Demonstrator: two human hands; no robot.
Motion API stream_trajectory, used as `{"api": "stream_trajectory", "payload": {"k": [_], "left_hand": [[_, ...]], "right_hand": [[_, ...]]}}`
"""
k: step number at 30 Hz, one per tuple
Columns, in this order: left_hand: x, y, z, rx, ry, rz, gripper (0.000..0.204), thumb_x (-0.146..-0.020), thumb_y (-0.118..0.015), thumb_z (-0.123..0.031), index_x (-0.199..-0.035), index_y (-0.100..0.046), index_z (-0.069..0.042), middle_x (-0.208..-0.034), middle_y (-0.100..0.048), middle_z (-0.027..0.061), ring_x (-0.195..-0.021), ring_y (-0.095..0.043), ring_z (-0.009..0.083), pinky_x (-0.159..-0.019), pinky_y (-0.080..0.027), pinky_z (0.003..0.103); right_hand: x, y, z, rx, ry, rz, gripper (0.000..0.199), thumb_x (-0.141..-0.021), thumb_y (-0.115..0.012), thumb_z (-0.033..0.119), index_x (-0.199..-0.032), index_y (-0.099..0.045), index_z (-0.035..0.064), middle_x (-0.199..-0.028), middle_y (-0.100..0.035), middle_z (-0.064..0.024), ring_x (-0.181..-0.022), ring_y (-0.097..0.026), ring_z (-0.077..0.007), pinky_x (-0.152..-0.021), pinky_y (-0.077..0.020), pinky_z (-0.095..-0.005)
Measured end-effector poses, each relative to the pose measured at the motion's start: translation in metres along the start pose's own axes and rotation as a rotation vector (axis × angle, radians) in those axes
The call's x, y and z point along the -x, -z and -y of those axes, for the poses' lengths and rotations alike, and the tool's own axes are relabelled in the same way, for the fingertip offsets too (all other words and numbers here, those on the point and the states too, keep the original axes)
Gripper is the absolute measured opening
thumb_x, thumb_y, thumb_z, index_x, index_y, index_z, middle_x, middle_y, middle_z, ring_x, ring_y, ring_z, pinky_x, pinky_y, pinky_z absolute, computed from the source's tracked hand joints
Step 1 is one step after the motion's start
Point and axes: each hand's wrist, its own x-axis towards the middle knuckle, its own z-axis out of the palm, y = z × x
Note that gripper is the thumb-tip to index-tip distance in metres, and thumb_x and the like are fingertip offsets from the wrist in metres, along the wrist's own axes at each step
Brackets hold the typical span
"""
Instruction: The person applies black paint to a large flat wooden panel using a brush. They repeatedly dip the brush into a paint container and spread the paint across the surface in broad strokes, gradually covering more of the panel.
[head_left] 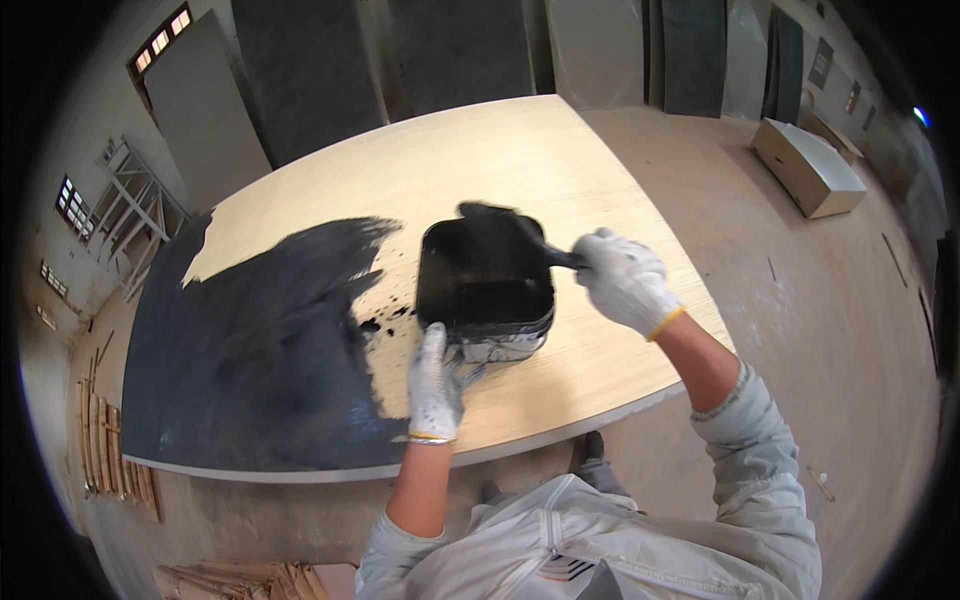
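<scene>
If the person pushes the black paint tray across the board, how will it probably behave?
The paint tray holds dark liquid, so it is probably heavy for its size and could slop over if pushed fast. Its wide flat base suggests it slides, not tips. The left hand grips its smeared front wall, which may be slippery; the right hand holds the brush over it.

A square black plastic paint tray [485, 285] sits on the large pale wooden board [520, 160], right of the black painted patch [260, 350]; a pale box-shaped cabinet [808, 165] lies on the floor far right.
</scene>
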Motion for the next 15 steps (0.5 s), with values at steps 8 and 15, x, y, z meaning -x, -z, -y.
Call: {"api": "stream_trajectory", "payload": {"k": [8,15], "left_hand": [[-0.045,-0.082,0.031,0.002,0.009,-0.037,0.055,-0.099,-0.077,-0.051,-0.13,-0.064,-0.008,-0.12,-0.067,0.016,-0.113,-0.066,0.036,-0.096,-0.057,0.061],[-0.111,-0.191,0.077,0.023,-0.009,-0.099,0.058,-0.098,-0.08,-0.047,-0.135,-0.063,-0.006,-0.125,-0.067,0.0182,-0.117,-0.063,0.0402,-0.1,-0.055,0.062]], "right_hand": [[-0.102,-0.004,-0.081,-0.029,0.149,0.144,0.026,-0.095,-0.067,0.02,-0.117,-0.078,0.009,-0.119,-0.078,-0.0199,-0.115,-0.074,-0.039,-0.095,-0.0595,-0.0483],[-0.223,0.019,-0.173,0.042,0.37,0.299,0.032,-0.091,-0.063,0.014,-0.113,-0.083,0.0043,-0.114,-0.08,-0.024,-0.106,-0.078,-0.041,-0.087,-0.0626,-0.0489]]}}
